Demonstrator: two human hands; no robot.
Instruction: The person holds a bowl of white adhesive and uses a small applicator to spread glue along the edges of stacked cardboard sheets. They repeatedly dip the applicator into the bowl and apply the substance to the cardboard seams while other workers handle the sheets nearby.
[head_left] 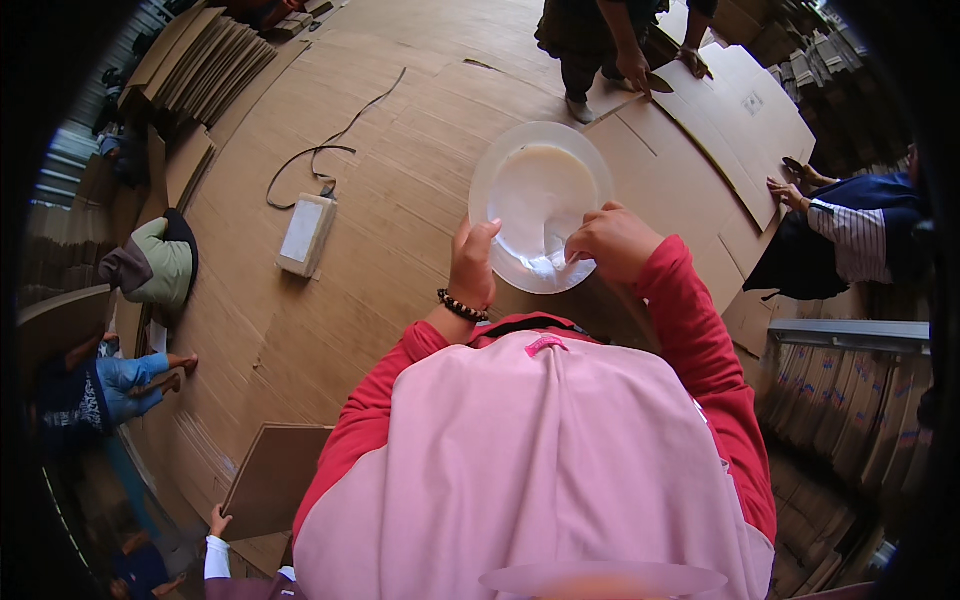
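Note:
A round, translucent white plastic bowl (481,184) is in front of my chest, with a smooth, pale creamy substance (535,195) inside. My left hand (474,265), with a beaded bracelet at the wrist, grips the bowl's left rim, thumb on top. Over the bowl's near right part, my right hand (612,243) is closed, its fingers bent down towards the substance. Below those fingers a shiny whitish patch shows, and whatever they pinch is too hidden to name.
A tape-wrapped block (307,236) with a black cord lies on the cardboard-covered surface to the left. Two people handle large cardboard sheets (735,110) at the far right. Cardboard stacks (205,70) stand far left. More people work along the left side; one holds a cardboard panel (270,480).

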